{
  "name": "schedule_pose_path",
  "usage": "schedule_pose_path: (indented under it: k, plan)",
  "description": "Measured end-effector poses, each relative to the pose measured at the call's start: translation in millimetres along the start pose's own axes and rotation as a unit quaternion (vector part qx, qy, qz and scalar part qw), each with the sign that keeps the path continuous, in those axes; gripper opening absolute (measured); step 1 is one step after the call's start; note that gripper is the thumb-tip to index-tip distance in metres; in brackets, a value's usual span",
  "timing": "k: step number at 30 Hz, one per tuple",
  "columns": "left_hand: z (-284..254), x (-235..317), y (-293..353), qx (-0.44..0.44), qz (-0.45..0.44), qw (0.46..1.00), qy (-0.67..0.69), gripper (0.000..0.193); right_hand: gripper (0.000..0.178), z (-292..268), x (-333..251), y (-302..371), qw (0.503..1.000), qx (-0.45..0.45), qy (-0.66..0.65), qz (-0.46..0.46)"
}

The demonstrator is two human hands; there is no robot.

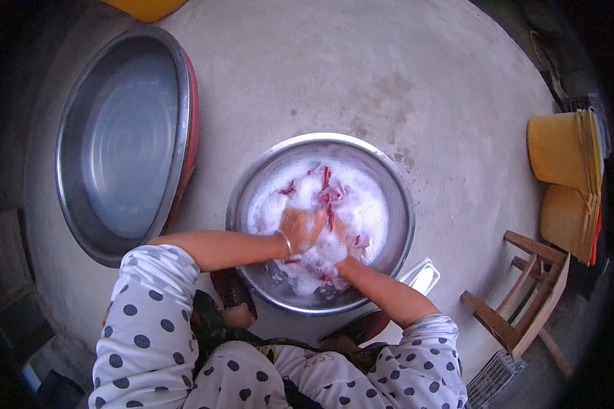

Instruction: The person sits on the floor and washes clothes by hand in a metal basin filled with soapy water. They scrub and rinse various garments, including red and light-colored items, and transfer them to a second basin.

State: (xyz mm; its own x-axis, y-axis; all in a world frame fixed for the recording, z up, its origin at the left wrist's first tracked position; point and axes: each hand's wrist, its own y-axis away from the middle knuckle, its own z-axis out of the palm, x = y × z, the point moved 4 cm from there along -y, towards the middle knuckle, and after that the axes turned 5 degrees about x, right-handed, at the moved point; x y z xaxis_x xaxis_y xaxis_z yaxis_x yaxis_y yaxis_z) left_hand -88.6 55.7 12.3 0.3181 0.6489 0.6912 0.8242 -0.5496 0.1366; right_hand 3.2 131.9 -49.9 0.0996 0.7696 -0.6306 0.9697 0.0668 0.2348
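In front of me a round metal basin (404, 211) stands on the floor, full of white suds (276, 198). A wet red cloth (329, 195) shows in patches through the foam; the rest of it is covered. My left hand (303, 228), with a bracelet at its wrist, reaches in from the left, its fingers curled in against the cloth and partly coated in foam. From the lower right my right hand (343, 235) meets it in the suds. Foam hides most of the right hand, so its fingers and grip do not show.
A large oval metal tub (126, 136) with a red outside stands to the left. Behind my right forearm lies a white plastic dish (424, 276). To the right are a wooden stool (518, 300), a grey crate (494, 375) and yellow containers (559, 153).
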Motion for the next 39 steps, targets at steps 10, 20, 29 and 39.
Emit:
schedule_pose_path:
  k: [10, 20, 29, 39]
  plan:
    - [-25.8, 11.3, -83.4, 0.054, -0.189, 0.977, -0.084, 0.055, 0.06, -99.5, 22.6, -108.7, 0.967, -0.11, -0.187, 0.131]
    - [-18.4, -25.5, 0.9, -0.013, -0.352, 0.705, 0.615, 0.065, 0.079, -114.8, 9.4, -65.1, 0.705, -0.045, -0.653, 0.272]
    - [-74.9, 14.5, -26.6, 0.024, -0.183, 0.778, 0.6, 0.055, 0.055, -184.0, -33.1, -52.5, 0.851, 0.196, -0.487, -0.017]
    - [-11.2, 24.0, 64.0, 0.197, 0.051, 0.978, 0.039, 0.074, 0.05, -98.3, -41.1, 39.8, 0.931, 0.35, -0.028, -0.097]
